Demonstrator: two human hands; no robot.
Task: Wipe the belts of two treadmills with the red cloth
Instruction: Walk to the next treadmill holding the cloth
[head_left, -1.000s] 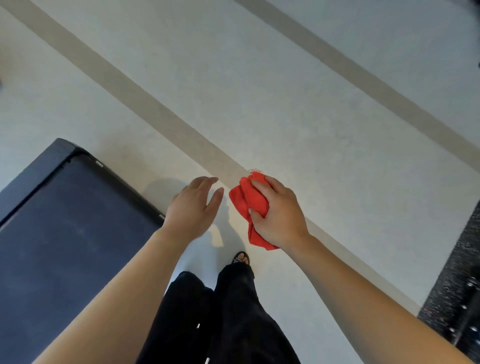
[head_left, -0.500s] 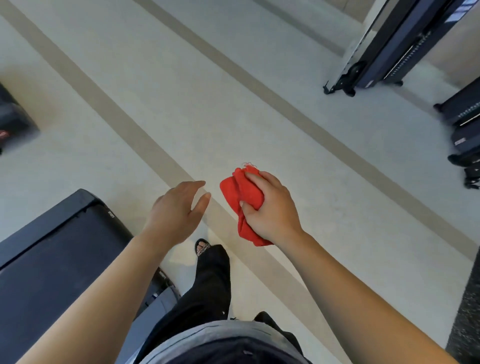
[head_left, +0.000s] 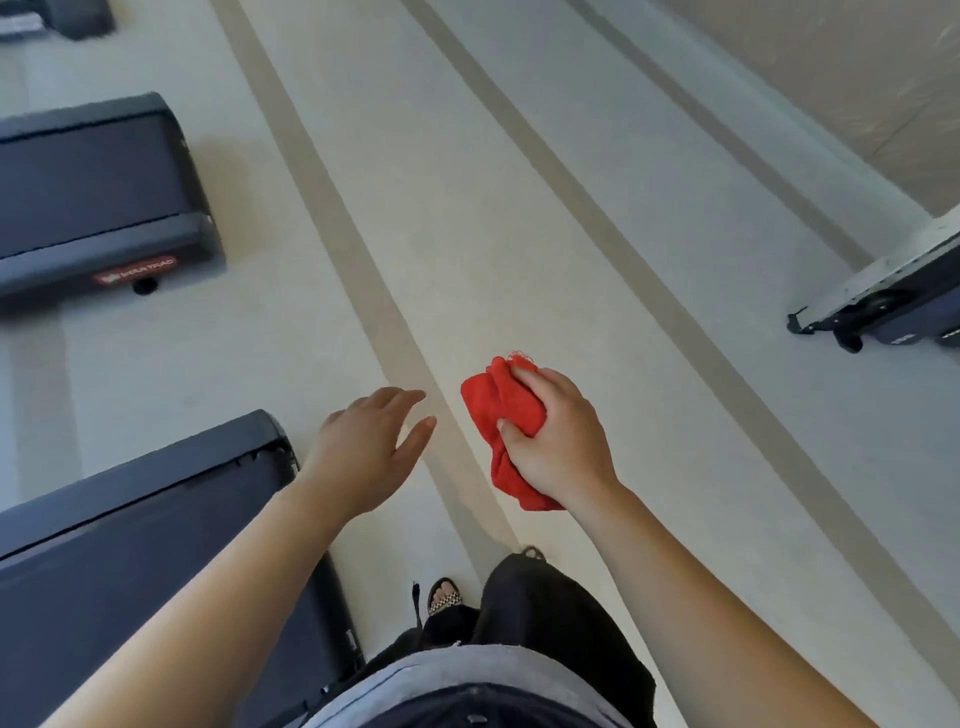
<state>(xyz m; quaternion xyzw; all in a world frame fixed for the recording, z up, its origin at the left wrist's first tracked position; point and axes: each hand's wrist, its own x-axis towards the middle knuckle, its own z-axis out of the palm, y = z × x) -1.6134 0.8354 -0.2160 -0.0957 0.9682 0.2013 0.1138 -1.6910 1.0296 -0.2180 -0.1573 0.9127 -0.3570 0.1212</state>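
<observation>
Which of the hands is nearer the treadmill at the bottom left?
Left. The left hand hangs open just beside the treadmill end corner; the right hand, gripping the red cloth, is farther off over the floor.

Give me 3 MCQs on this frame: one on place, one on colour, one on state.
1. Where is the cloth?
A. on a treadmill belt
B. in the right hand
C. on the floor

2. What colour is the cloth?
A. blue
B. red
C. white

3. What state is the left hand in?
A. open and empty
B. clenched on the cloth
C. pressed flat on the belt

Key:
1 B: the right hand is closed around it, held over the floor.
2 B: it shows bright red against the pale floor.
3 A: the left hand has its fingers spread and holds nothing, beside the end of the near treadmill.
</observation>
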